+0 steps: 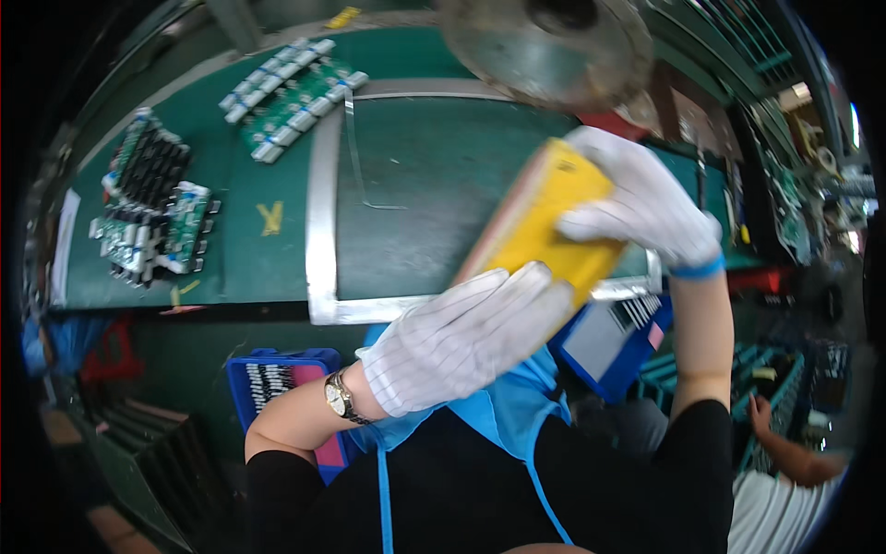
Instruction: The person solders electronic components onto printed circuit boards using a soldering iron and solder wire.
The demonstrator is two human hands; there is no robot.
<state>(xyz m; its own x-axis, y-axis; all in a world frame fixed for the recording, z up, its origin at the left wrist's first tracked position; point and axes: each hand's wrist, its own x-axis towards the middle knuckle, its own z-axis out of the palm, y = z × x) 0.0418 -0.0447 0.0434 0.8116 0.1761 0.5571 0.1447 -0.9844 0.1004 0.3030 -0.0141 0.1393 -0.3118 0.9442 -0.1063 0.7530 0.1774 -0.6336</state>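
A yellow rectangular slab (552, 231) with a pinkish-brown long edge is tilted above the bench in front of me. My right hand (632, 198), in a white glove, grips its far right end, with the thumb across the yellow face. My left hand (475, 332), in a striped white glove, lies over the near end with its fingers stretched flat along the face. The left palm covers part of the slab, and whatever is beneath it is hidden. Under the slab lies a dark green panel in a silver metal frame (322, 222).
Stacked green circuit boards (152, 208) sit on the left; more boards (295, 97) lie farther back. A round lamp-like disc (549, 46) hangs at the far side. Blue trays (242, 383) flank my lap. At lower right, another person's arm (784, 443) shows.
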